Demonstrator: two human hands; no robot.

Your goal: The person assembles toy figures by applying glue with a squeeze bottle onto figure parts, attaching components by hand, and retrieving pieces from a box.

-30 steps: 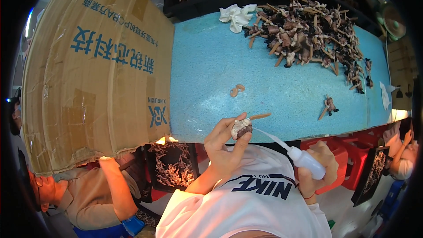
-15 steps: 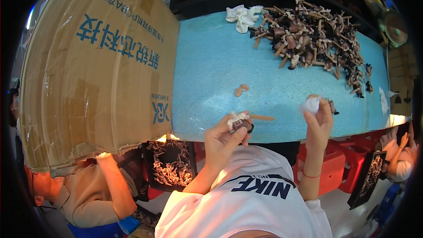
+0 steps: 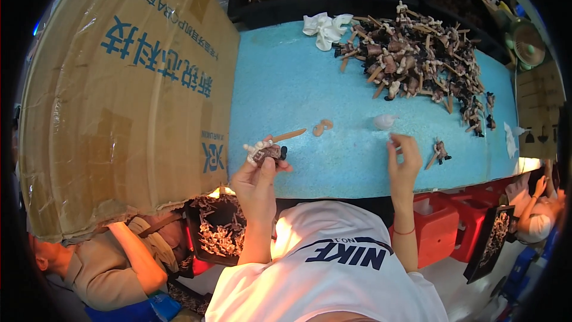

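Pinched in my left hand (image 3: 256,183) is a small toy figure (image 3: 266,151) with a cream upper part, a brown body and black feet. A flat tan blade-like piece (image 3: 290,135) sticks out from it to the right. My right hand (image 3: 405,160) is off the table surface with its fingers bent and apart, holding nothing. Just beyond its fingertips a small white squeeze bottle (image 3: 386,121) lies on the blue tabletop (image 3: 286,71). To the right of that hand one more figure (image 3: 440,151) lies alone. Small tan pieces (image 3: 322,127) rest between the hands.
A heap of similar figures (image 3: 411,59) covers the back right, with crumpled white tissue (image 3: 326,28) beside it. A tall cardboard box (image 3: 131,101) walls off the left. Dark trays of parts (image 3: 217,226) and red stools (image 3: 435,226) stand below the table edge. Co-workers sit on both sides.
My right hand has let go of the white bottle, which now lies on the table, and has drawn back slightly left. My left hand has moved left with the figure.
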